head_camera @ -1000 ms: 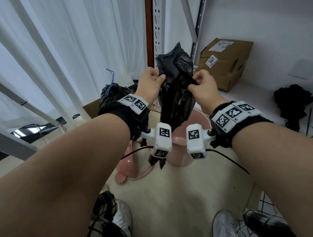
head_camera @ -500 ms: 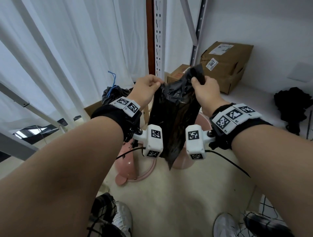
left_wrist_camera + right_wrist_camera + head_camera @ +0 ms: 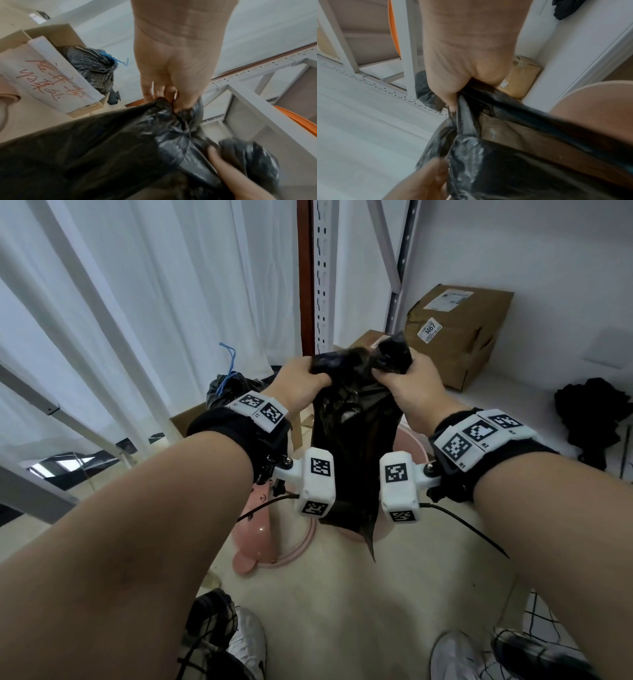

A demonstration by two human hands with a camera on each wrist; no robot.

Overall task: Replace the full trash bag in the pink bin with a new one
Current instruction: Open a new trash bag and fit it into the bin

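Both hands grasp the bunched top edge of the new black bag (image 3: 356, 446), the left hand (image 3: 301, 385) on one side and the right hand (image 3: 407, 385) on the other, held up in the air above the pink bin (image 3: 411, 443). The bag hangs limp, its mouth barely parted and its tail dangling over the bin's rim. The likely trouble is the thin film: its layers may cling together, so pulling apart could stretch or tear the edge instead of opening it. If one grip slips, the bag would drop outside the bin, beside the pink lid (image 3: 260, 542) on the floor. The full bag (image 3: 92, 66), tied with blue string, sits in a cardboard box (image 3: 51, 31) nearby.
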